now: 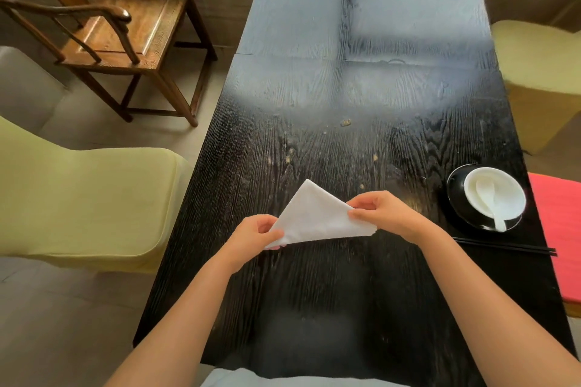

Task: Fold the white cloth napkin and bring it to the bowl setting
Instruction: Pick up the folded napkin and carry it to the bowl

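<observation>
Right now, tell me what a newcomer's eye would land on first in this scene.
First the white napkin, folded into a triangle and held above the near middle of the black table, pinched at its lower corners by the left hand and right hand. Next, at the right edge, the white bowl with a white spoon in it on a black saucer, black chopsticks nearer.

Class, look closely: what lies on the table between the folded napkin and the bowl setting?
Head view: nothing but bare dark table between napkin and bowl, apart from the right hand.
</observation>
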`<state>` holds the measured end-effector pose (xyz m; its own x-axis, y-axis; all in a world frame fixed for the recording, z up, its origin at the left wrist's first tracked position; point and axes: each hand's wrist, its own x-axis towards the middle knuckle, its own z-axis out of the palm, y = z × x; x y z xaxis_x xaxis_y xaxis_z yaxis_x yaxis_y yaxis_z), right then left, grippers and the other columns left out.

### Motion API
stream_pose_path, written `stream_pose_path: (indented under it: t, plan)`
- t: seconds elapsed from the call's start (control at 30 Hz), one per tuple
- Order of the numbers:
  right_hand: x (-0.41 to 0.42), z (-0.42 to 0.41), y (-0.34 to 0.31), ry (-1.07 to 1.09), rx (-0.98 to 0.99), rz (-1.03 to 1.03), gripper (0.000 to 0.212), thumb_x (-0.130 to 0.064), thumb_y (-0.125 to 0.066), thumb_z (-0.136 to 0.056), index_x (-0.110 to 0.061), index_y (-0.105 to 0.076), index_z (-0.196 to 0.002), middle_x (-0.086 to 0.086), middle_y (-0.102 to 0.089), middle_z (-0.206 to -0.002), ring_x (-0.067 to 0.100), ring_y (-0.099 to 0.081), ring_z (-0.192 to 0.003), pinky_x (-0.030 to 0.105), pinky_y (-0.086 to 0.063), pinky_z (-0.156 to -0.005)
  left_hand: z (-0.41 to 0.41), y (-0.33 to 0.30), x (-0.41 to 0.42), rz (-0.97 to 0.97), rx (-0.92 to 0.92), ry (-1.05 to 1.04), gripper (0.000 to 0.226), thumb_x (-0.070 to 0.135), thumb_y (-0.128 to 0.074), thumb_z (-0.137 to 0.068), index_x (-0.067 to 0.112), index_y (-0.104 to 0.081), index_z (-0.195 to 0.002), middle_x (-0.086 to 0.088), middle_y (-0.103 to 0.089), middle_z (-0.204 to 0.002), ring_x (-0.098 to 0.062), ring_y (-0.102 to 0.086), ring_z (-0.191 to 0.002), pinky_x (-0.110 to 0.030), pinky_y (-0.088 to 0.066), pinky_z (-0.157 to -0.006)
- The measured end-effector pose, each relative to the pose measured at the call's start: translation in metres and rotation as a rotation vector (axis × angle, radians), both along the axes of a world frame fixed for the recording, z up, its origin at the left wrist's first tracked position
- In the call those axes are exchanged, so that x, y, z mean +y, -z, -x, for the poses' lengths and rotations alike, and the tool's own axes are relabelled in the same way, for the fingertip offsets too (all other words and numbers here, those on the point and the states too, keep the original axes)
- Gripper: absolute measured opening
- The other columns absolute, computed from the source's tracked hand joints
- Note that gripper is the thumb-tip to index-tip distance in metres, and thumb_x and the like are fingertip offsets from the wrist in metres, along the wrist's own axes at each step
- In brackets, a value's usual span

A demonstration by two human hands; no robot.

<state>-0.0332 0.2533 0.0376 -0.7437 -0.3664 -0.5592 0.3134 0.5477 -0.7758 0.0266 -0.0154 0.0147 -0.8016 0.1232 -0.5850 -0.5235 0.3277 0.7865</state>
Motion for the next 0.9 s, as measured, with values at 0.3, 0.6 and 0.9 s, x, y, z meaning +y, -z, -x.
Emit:
stream_pose_path:
  t: [0.3,0.6,0.9]
  plan:
    - [0.024,-0.035,-0.008,0.072,-0.012,-0.001,0.02,-0.008,-0.062,-0.082,-0.021,-0.07,-0.095,0.0,-0.071,-0.094,0.014,-0.065,-0.09,0.025,-0.054,-0.075,0.0,-0.017,0.009,0.064,-0.066,0.099,0.015,0.012,-0.059,-0.09,0.022,-0.069,-0.094,0.003,-0.068,-0.1,-0.012,-0.065,-0.094,-0.018,-0.054,-0.068]
    - [0.046,-0.087,-0.025,0.261,0.03,-0.093,0.019,-0.011,-0.064,-0.081,-0.02,-0.068,-0.096,0.001,-0.068,-0.096,0.013,-0.063,-0.092,0.023,-0.051,-0.072,-0.003,-0.034,0.036,0.109,-0.028,0.248,0.023,0.011,-0.059,-0.087,0.025,-0.07,-0.101,0.005,-0.067,-0.103,-0.011,-0.062,-0.097,-0.026,-0.054,-0.079]
    - [0.079,-0.142,-0.039,0.527,0.066,-0.148,0.02,-0.01,-0.066,-0.077,-0.017,-0.064,-0.095,0.002,-0.067,-0.092,0.015,-0.063,-0.086,0.022,-0.048,-0.062,-0.005,-0.046,0.077,0.077,0.023,0.405,0.027,0.008,-0.06,-0.082,0.028,-0.073,-0.096,0.01,-0.071,-0.099,-0.007,-0.063,-0.097,-0.031,-0.05,-0.089]
